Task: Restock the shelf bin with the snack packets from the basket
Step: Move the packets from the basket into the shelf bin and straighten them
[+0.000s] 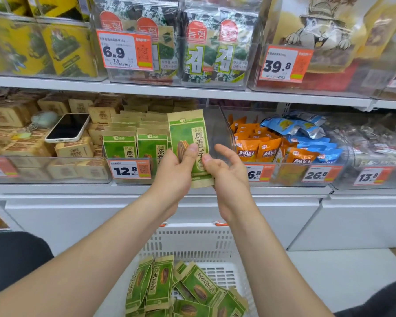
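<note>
so my left hand (176,172) has a packet (189,138) pinched, thumb on the front, and my right hand (229,177) is loose and open, just the thumb touching its edge. it's upright in front of the bin (217,126), by the empty right-hand slot. two rows (133,145) in there look full. basket (192,239) below has plenty more packets (169,287), so i'd guess maybe halfway

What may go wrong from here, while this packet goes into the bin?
The left hand pinches the sunflower seed packet only low down; it may slip and fall.
The standing packets in the shelf bin may tip into the free gap at their right.
The phone lying on the neighbouring boxes could be knocked.
</note>
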`<action>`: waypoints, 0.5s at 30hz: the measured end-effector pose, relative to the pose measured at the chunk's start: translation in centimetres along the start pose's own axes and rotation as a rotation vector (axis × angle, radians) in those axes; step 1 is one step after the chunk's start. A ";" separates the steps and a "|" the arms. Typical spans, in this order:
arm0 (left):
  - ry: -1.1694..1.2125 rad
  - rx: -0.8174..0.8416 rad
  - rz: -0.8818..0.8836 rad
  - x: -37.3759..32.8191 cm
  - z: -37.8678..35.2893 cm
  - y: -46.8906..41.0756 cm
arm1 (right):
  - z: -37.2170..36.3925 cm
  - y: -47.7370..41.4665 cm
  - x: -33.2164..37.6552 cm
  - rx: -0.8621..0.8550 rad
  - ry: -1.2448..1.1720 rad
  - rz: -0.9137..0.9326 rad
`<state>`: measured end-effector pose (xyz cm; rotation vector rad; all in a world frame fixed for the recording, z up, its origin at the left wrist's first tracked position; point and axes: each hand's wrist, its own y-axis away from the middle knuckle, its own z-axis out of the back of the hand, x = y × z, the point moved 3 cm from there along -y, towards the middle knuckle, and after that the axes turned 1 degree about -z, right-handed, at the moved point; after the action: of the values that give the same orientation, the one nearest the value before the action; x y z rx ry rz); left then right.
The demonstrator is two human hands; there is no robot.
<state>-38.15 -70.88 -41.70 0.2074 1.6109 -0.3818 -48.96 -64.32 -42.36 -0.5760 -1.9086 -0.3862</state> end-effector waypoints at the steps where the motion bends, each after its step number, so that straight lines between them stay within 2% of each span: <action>1: -0.108 0.021 0.016 0.0 0.5 -0.5 | 0.0 -0.3 0.6 0.010 0.180 0.038; 3: -0.331 0.113 -0.016 -0.6 1.2 -1.3 | -0.3 -1.3 1.9 0.036 0.393 0.124; 5: -0.602 0.191 -0.100 -1.8 1.2 -1.7 | -0.8 -2.1 3.8 0.105 0.484 0.273; 8: -0.947 0.201 -0.294 -3.9 1.3 -2.6 | -1.2 -3.6 7.0 0.218 0.859 0.529; 10: -1.022 0.228 -0.384 -4.8 1.4 -3.5 | -1.1 -4.7 8.9 0.235 1.076 0.537; 12: -1.138 0.226 -0.474 -5.1 1.1 -4.3 | -0.8 -6.0 10.4 0.247 1.147 0.517; 15: -1.355 0.127 -0.643 -4.9 0.3 -5.5 | -0.5 -7.1 12.6 0.257 1.226 0.552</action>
<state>-39.43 -75.60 -36.19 -0.4328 0.2626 -0.8717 -56.62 -67.79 -30.59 -0.4839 -0.5685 -0.0662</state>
